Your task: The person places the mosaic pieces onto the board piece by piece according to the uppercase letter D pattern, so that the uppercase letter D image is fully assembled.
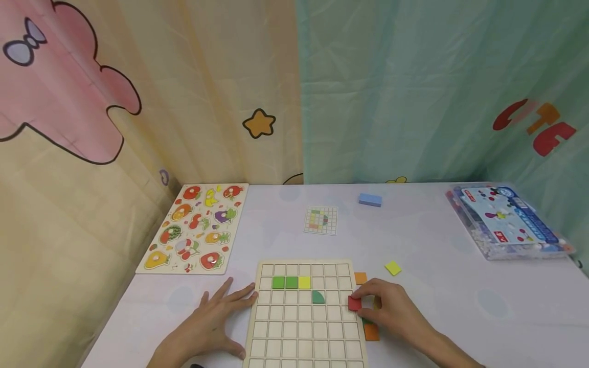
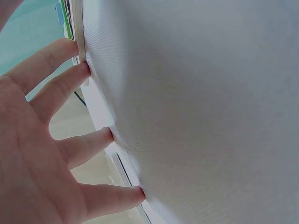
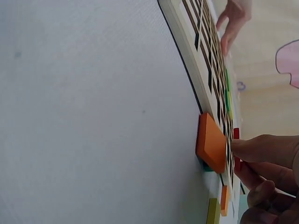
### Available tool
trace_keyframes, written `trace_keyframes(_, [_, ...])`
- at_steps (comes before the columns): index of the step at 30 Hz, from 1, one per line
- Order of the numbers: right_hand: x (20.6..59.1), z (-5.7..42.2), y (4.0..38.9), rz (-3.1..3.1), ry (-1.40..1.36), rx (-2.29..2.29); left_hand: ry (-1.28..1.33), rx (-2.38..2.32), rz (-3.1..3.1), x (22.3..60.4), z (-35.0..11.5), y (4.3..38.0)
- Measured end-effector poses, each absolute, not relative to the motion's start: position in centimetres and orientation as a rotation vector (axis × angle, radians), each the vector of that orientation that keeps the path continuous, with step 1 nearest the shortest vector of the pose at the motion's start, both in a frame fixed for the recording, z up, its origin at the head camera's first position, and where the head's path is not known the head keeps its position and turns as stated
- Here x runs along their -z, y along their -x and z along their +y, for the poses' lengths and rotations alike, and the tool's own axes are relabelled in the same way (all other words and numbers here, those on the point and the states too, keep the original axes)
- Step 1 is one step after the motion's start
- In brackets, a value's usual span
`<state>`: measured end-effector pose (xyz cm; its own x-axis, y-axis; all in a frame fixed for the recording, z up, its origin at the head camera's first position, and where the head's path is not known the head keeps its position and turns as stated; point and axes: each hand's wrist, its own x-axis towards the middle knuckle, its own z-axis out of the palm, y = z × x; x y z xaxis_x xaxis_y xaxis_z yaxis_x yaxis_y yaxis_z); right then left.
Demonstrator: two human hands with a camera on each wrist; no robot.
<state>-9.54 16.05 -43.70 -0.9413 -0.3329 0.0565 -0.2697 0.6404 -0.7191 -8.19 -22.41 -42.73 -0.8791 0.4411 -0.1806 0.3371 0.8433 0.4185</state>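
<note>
A wooden grid board (image 1: 281, 331) lies on the table in front of me. Set in its cells are two green square tiles (image 1: 278, 282), a yellow square tile (image 1: 304, 282) and a green quarter-round tile (image 1: 318, 297). My right hand (image 1: 394, 308) pinches a red tile (image 1: 354, 303) between thumb and fingers at the board's right edge; the red tile's exact shape is partly hidden. With fingers spread, my left hand (image 1: 212, 321) touches the board's left edge and rests on the table, also seen in the left wrist view.
Orange tiles (image 1: 371, 332) lie along the board's right side, and a yellow tile (image 1: 393, 268) sits farther right. Behind the board are a pattern card (image 1: 320, 221) and a blue block (image 1: 370, 200). A fruit puzzle (image 1: 195, 228) lies left, a clear plastic box (image 1: 511, 220) right.
</note>
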Motion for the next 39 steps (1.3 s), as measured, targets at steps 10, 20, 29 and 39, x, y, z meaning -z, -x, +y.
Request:
trace_keyframes(10, [44.0, 13.1, 9.5, 2.672, 0.698, 1.219, -0.592, -0.549, 2.748, 42.8, -22.4, 8.3])
trace_keyframes(20, [43.7, 10.9, 9.9, 2.669, 0.801, 1.117, -0.597, -0.555, 2.747, 42.8, -22.4, 8.2])
trace_keyframes(29, [43.5, 10.1, 10.0, 2.685, 0.769, 1.069, -0.600, -0.537, 2.754, 42.9, -22.4, 8.3])
trace_keyframes(39, [43.7, 9.7, 10.0, 2.719, 0.784, 1.021, -0.606, -0.539, 2.761, 43.0, -22.5, 8.2])
